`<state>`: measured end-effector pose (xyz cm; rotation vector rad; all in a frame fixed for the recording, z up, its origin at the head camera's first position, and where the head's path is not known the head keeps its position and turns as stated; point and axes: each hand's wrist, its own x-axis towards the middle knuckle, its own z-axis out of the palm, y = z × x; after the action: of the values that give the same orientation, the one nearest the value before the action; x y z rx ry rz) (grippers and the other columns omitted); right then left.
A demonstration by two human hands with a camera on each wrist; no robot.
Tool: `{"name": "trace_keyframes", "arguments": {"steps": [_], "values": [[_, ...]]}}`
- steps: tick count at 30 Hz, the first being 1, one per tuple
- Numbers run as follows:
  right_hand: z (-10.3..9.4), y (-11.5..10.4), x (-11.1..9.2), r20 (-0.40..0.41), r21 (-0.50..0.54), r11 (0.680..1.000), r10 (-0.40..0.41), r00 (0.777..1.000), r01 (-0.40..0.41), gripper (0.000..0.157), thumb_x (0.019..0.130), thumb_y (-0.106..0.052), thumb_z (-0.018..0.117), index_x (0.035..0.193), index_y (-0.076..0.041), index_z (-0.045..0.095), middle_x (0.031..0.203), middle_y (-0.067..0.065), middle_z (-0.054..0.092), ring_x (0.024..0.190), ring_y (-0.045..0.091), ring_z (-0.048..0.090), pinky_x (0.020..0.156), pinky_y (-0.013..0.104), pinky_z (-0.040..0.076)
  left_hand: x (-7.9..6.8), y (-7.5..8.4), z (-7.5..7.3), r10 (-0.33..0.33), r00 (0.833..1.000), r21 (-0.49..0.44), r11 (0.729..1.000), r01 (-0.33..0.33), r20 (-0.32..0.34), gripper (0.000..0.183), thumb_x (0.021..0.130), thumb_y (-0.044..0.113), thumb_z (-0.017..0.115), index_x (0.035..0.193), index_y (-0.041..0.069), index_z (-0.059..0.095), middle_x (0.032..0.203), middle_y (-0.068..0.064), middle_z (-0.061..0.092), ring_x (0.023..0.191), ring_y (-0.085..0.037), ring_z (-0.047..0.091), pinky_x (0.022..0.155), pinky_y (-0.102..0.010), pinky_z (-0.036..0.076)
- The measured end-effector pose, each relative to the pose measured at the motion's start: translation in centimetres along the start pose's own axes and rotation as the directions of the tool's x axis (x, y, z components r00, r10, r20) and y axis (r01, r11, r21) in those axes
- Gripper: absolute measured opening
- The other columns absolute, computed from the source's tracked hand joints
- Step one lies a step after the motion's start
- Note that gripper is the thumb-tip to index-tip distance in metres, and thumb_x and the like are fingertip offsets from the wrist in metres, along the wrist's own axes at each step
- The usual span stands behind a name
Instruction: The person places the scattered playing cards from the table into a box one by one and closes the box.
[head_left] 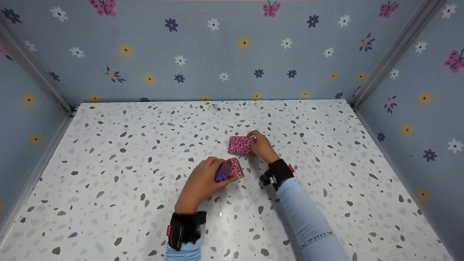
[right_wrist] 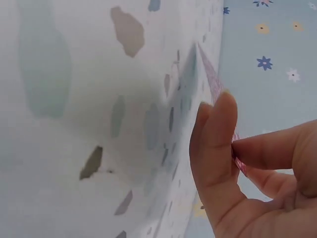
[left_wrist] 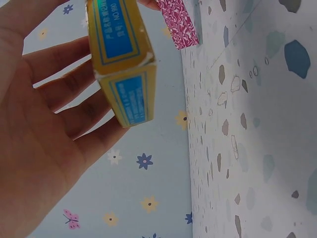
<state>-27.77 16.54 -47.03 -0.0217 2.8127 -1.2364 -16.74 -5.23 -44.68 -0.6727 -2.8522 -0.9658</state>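
My left hand (head_left: 200, 181) grips a small playing card box (head_left: 237, 169) from its left side, fingers over the far edge and thumb along the near one. The box has a purple and pink top; in the left wrist view its yellow sides (left_wrist: 146, 64) carry blue labels with printed characters. Just beyond and to the right, my right hand (head_left: 261, 145) pinches a thin pink-and-white patterned playing card (head_left: 239, 145) by its right end. From the right wrist the card (right_wrist: 212, 79) appears nearly edge-on, low over the table, between thumb and fingers.
Both hands are over the middle of a white speckled table (head_left: 119, 188). A blue wall with flowers and butterflies (head_left: 203, 43) rises behind it, with a similar panel (head_left: 409, 108) on the right and another (head_left: 29, 119) on the left. Black wrist cameras (head_left: 185, 228) sit over light blue sleeves.
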Motion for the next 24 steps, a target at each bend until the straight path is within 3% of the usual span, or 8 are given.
{"name": "trace_keyframes", "arguments": {"steps": [4, 9, 14, 20, 24], "values": [[-0.6, -0.1, -0.9, 0.004, 0.017, 0.999, -0.036, 0.999, 0.036, 0.030, 0.088, 0.005, 0.046, 0.114, -0.004, 0.057, 0.089, 0.011, 0.056, 0.064, 0.011, 0.046, 0.052, 0.022, 0.042, 0.1, 0.0, 0.0, -0.010, 1.000, 0.004, 1.000, 0.010, 0.012, 0.063, 0.076, 0.041, 0.074, 0.125, 0.007, 0.055, 0.117, -0.010, 0.057, 0.101, -0.024, 0.057, 0.090, -0.039, 0.048], [-1.7, -0.6, -2.0, 0.022, 0.078, 0.996, -0.039, 0.999, 0.037, 0.028, 0.092, 0.003, 0.044, 0.117, -0.004, 0.057, 0.099, 0.017, 0.055, 0.058, 0.013, 0.055, 0.054, 0.037, 0.054, 0.1, 0.1, -0.1, -0.001, 1.000, 0.010, 1.000, 0.001, 0.003, 0.061, 0.076, 0.038, 0.074, 0.124, 0.007, 0.056, 0.117, -0.009, 0.058, 0.101, -0.023, 0.057, 0.090, -0.039, 0.048], [-2.9, -1.2, -3.1, 0.010, 0.131, 0.991, -0.026, 1.000, 0.025, 0.029, 0.093, 0.000, 0.048, 0.119, -0.007, 0.055, 0.109, 0.018, 0.056, 0.051, 0.014, 0.059, 0.054, 0.047, 0.053, 0.0, 0.2, -0.1, 0.027, 0.999, 0.039, 0.999, -0.026, -0.026, 0.061, 0.077, 0.035, 0.074, 0.127, 0.007, 0.054, 0.120, -0.010, 0.056, 0.106, -0.026, 0.056, 0.094, -0.040, 0.046], [-4.1, -1.8, -4.4, 0.015, 0.215, 0.973, -0.092, 0.996, 0.087, 0.033, 0.089, 0.003, 0.049, 0.121, -0.006, 0.052, 0.114, 0.019, 0.058, 0.056, 0.017, 0.057, 0.063, 0.055, 0.053, -0.1, 0.3, -0.1, 0.034, 0.999, 0.045, 0.998, -0.033, -0.028, 0.063, 0.077, 0.036, 0.074, 0.128, 0.007, 0.053, 0.121, -0.010, 0.056, 0.108, -0.026, 0.055, 0.095, -0.040, 0.046], [-4.6, -2.2, -5.1, -0.003, 0.224, 0.967, -0.124, 0.992, 0.121, 0.036, 0.090, 0.004, 0.049, 0.125, -0.007, 0.049, 0.108, 0.019, 0.063, 0.053, 0.016, 0.057, 0.057, 0.051, 0.053, 0.0, 0.3, -0.1, 0.034, 0.999, 0.034, 0.999, -0.033, -0.031, 0.063, 0.076, 0.034, 0.075, 0.129, 0.006, 0.053, 0.122, -0.010, 0.055, 0.109, -0.026, 0.055, 0.097, -0.040, 0.045]]}}
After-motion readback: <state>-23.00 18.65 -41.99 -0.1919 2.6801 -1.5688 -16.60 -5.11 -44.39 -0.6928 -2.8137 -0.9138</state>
